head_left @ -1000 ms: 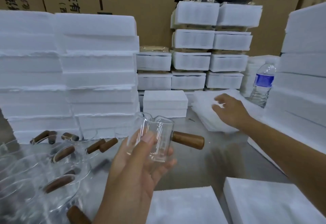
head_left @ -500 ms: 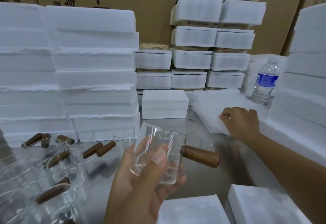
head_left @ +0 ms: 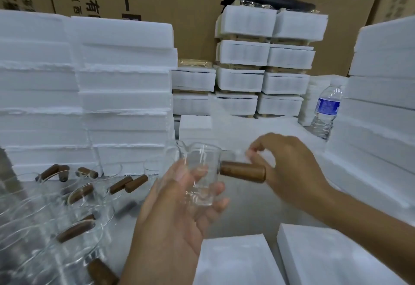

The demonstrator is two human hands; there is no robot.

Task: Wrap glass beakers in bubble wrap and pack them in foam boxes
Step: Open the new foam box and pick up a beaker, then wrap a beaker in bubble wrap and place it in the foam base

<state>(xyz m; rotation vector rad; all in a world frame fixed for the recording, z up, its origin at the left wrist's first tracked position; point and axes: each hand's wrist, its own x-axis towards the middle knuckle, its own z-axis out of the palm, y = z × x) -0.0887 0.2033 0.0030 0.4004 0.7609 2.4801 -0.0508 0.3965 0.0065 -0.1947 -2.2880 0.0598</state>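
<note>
Beaker (head_left: pixel 199 172): mid-scene, lifted above the table, wooden handle (head_left: pixel 242 171) pointing right.
Left hand (head_left: pixel 170 212): your fingers curl round the glass body.
Right hand (head_left: pixel 289 168): a moment ago on the wrap stack (head_left: pixel 269 127) far right; now just beside the handle, thumb and forefinger pinching what looks like a wrap sheet (head_left: pixel 239 152), blurred.
Status: wrapping is likely next.
Foam box (head_left: pixel 235 260): near, waiting.
</note>
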